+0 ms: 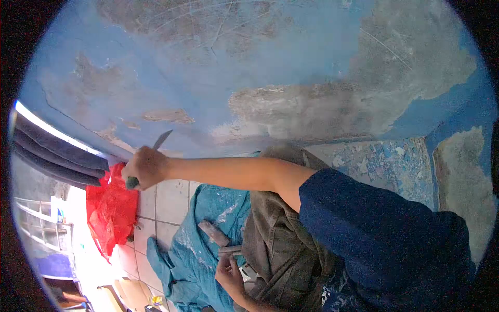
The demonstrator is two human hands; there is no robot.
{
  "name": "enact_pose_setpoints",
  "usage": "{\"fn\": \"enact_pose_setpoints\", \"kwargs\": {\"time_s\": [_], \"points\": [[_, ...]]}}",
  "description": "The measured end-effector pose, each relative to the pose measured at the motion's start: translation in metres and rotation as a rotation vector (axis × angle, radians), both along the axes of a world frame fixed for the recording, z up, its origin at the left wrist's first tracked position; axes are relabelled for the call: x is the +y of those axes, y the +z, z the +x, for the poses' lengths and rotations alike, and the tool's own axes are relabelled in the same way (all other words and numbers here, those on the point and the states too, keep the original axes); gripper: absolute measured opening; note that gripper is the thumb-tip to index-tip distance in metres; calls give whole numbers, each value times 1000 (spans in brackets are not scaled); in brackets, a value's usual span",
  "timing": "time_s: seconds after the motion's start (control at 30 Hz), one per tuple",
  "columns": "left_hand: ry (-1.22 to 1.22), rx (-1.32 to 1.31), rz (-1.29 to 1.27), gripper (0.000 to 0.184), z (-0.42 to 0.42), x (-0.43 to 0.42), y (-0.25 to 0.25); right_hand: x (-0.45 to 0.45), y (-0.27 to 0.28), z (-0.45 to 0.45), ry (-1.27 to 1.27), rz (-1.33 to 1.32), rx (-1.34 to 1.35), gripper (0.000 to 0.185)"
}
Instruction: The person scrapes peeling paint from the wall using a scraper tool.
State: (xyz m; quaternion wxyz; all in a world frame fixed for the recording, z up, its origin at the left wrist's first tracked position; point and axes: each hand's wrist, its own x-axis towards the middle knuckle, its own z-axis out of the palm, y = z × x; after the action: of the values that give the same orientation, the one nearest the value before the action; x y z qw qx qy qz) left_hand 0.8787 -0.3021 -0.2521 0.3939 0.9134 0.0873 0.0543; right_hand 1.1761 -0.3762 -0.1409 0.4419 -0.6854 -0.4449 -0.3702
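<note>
My right hand (144, 169) is stretched out near the foot of the blue wall, its fingers wrapped round the green handle (132, 182) of a scraper. The scraper's pointed metal blade (162, 139) sticks out toward the wall without clearly touching it. Lower down, my left hand (228, 273) pinches a thin grey piece (230, 250) beside my brown trousers (275, 239). A grey block (213, 233) lies on the teal cloth (187, 255) just beyond that hand. The wall (208, 83) shows bare grey and brown patches where paint is missing.
Paint flakes (387, 161) litter the ledge or floor along the wall at right. A red bag (110, 213) sits on the tiles at left, beside a dark curtain (57, 151). Cardboard (132, 294) is at the lower left, near another person's arm (73, 298).
</note>
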Motion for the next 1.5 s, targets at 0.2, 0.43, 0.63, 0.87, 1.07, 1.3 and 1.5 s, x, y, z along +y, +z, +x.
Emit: {"fn": "enact_pose_setpoints", "kwargs": {"time_s": [0.2,0.43,0.63,0.87,1.07,1.3,1.5], "points": [[-95,42,16,14,5,-7,10,-8,25,-13,138,116,-98,12],[-85,7,93,13,4,-4,10,-2,28,-30,130,37,-109,13],[-49,50,11,13,5,3,1,11,-12,3,-1,-87,51,14],[-2,33,36,20,1,8,-11,26,-49,-39,357,-457,160,9],[95,48,78,16,-1,9,-13,26,-80,-41,236,-925,347,22],[84,-16,17,16,0,7,-19,23,-108,-53,141,-1685,578,35],[79,-6,35,16,2,7,-23,31,-120,-58,244,-1519,469,41]]}}
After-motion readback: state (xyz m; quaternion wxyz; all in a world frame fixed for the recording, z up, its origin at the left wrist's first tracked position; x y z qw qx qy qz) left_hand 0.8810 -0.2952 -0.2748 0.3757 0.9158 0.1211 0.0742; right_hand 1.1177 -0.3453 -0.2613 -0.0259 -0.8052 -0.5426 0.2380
